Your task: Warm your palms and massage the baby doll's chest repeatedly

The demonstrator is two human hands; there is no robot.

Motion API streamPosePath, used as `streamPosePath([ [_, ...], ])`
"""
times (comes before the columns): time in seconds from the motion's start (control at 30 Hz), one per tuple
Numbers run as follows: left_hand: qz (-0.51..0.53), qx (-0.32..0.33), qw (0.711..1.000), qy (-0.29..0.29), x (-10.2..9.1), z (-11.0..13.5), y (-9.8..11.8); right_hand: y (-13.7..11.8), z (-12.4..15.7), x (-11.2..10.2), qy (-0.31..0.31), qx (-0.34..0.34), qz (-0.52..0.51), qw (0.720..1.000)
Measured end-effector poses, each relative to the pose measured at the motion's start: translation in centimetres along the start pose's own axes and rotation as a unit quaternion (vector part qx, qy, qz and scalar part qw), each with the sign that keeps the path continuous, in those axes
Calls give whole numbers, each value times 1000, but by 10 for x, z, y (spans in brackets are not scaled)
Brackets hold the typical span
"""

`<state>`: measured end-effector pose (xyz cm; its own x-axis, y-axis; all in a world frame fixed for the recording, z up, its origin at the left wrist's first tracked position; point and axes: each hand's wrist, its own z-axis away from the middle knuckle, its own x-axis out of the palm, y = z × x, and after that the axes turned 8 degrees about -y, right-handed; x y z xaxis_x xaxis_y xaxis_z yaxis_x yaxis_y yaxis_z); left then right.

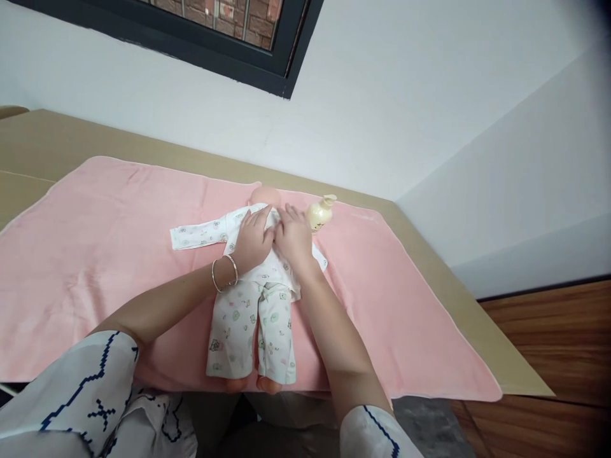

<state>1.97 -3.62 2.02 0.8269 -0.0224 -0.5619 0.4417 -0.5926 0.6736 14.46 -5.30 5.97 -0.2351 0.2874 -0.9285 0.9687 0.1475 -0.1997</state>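
The doll (265,196) lies on the pink blanket (124,242); left hand (254,242) and right hand (294,238) meet on its printed top (268,270) (pinching or resting, I cannot tell). Straightening seems in hand; the next move calls for gentle tugs.

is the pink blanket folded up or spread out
Spread out: the pink blanket lies open across much of the table, lightly creased, with the doll on top.

Left hand (252,245): I see it palm down, fingers (260,217) extended.
Right hand (294,238): palm down, close beside my left.
Forearms (167,299): bare, both angled inward.
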Motion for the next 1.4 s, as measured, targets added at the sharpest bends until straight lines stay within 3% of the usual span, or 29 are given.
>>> streamPosePath([
  [0.07, 142, -15, 990, 17, 1, -6, 14, 15, -4, -12, 46, 15, -18, 999],
  [0.13, 317, -81, 945, 23, 3, -20, 26, 37, -9, -22, 94, 35, -45, 994],
  [0.2, 491, -179, 853, 5, 6, -41, 37, 60, -14, -26, 119, 60, -86, 987],
  [0.27, 627, -262, 733, -38, 9, -65, 45, 82, -18, -27, 109, 75, -132, 982],
  [0.3, 673, -284, 680, -56, 11, -76, 48, 91, -20, -27, 98, 74, -150, 981],
  [0.37, 732, -296, 608, -81, 14, -95, 54, 105, -22, -23, 80, 67, -163, 981],
  [0.53, 790, -296, 528, -96, 25, -121, 68, 120, -26, -11, 55, 55, -136, 988],
  [0.73, 810, -308, 490, -94, 35, -130, 76, 122, -28, -5, 61, 50, -65, 995],
  [0.83, 811, -306, 489, -99, 31, -128, 74, 115, -26, -7, 60, 56, -35, 996],
  [1.03, 773, -312, 543, -102, 6, -98, 58, 98, -19, -12, 22, 85, 25, 996],
  [1.17, 752, -309, 572, -106, -18, -65, 47, 81, -16, -18, 4, 100, -3, 995],
  [1.3, 742, -291, 592, -118, -40, -41, 55, 39, -7, -19, 26, 2, -74, 997],
  [1.4, 764, -251, 575, -148, -55, -31, 70, -4, 10, -15, 7, -87, -98, 991],
])
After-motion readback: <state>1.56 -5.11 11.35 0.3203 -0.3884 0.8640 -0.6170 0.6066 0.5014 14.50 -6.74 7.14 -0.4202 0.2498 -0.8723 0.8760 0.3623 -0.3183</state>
